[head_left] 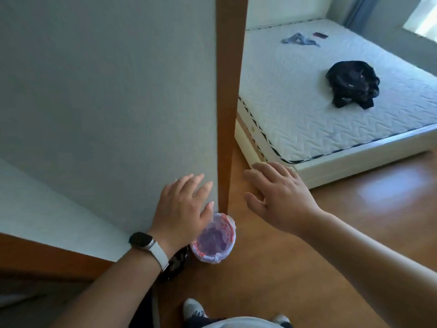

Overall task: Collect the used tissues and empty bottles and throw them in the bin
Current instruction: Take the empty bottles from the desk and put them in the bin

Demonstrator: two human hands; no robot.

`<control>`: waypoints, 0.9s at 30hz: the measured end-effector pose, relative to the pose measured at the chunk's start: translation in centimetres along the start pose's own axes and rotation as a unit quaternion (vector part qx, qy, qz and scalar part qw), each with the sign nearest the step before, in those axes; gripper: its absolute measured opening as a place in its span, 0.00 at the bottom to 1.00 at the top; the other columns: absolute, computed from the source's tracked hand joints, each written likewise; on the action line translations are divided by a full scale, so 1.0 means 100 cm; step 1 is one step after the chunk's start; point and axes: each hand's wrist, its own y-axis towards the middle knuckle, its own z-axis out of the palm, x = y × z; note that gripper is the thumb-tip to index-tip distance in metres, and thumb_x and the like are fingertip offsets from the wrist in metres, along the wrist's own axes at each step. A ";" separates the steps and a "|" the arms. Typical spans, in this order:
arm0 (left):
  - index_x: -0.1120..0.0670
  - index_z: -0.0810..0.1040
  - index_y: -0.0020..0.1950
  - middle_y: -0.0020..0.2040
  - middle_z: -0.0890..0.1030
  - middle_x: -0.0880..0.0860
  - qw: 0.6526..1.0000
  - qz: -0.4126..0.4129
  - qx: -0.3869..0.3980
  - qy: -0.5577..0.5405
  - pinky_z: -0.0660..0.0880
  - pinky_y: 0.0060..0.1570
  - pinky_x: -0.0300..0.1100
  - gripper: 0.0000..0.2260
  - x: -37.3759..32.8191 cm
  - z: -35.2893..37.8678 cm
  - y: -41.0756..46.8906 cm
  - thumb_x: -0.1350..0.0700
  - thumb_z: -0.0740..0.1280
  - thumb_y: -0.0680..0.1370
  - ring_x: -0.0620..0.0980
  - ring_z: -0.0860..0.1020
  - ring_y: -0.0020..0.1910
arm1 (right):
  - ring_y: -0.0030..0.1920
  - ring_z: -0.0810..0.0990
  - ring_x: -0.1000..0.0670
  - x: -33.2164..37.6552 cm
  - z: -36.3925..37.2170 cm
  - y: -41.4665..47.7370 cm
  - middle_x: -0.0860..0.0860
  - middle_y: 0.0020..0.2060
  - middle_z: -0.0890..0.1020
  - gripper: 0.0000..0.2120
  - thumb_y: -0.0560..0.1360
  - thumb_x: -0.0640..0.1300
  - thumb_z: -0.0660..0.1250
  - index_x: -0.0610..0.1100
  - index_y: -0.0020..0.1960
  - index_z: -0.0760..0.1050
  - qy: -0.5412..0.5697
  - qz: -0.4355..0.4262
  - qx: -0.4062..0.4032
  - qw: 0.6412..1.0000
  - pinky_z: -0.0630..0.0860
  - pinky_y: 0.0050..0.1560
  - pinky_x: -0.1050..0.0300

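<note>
Both hands empty with fingers spread, left hand (182, 209) above the rim of the bag-lined bin (214, 242), right hand (281, 197) near it, bin on the floor (295, 268) at the foot of the wooden corner trim (228, 102), mattress (295, 114) beyond.

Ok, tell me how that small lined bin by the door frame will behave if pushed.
The bin looks small with nothing visible inside, so probably light and tippy. On the glossy floor it would likely slide. Its thin liner seems floppy.
</note>
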 end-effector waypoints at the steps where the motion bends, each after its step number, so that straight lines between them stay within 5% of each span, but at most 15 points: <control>1: 0.54 0.79 0.62 0.62 0.79 0.56 1.000 0.011 -0.003 0.001 0.72 0.56 0.52 0.18 -0.016 -0.002 0.010 0.49 0.67 0.74 0.58 0.76 0.61 | 0.65 0.71 0.45 -0.014 -0.009 -0.012 0.50 0.62 0.76 0.23 0.76 0.59 0.59 0.48 0.66 0.72 -0.001 0.011 -0.011 1.000 0.69 0.63 0.46; 13: 0.52 0.78 0.63 0.63 0.78 0.54 0.991 0.127 -0.020 -0.044 0.71 0.61 0.55 0.19 -0.216 0.003 0.115 0.45 0.60 0.78 0.55 0.75 0.63 | 0.64 0.73 0.45 -0.191 -0.081 -0.150 0.50 0.62 0.76 0.23 0.75 0.60 0.58 0.49 0.65 0.74 -0.038 0.159 -0.070 0.984 0.69 0.63 0.47; 27: 0.53 0.78 0.62 0.62 0.78 0.54 0.943 0.311 -0.035 -0.117 0.71 0.56 0.54 0.19 -0.366 0.045 0.244 0.45 0.61 0.76 0.56 0.75 0.61 | 0.64 0.72 0.46 -0.299 -0.119 -0.232 0.49 0.62 0.77 0.24 0.74 0.60 0.59 0.48 0.64 0.75 -0.119 0.334 -0.093 0.930 0.65 0.64 0.52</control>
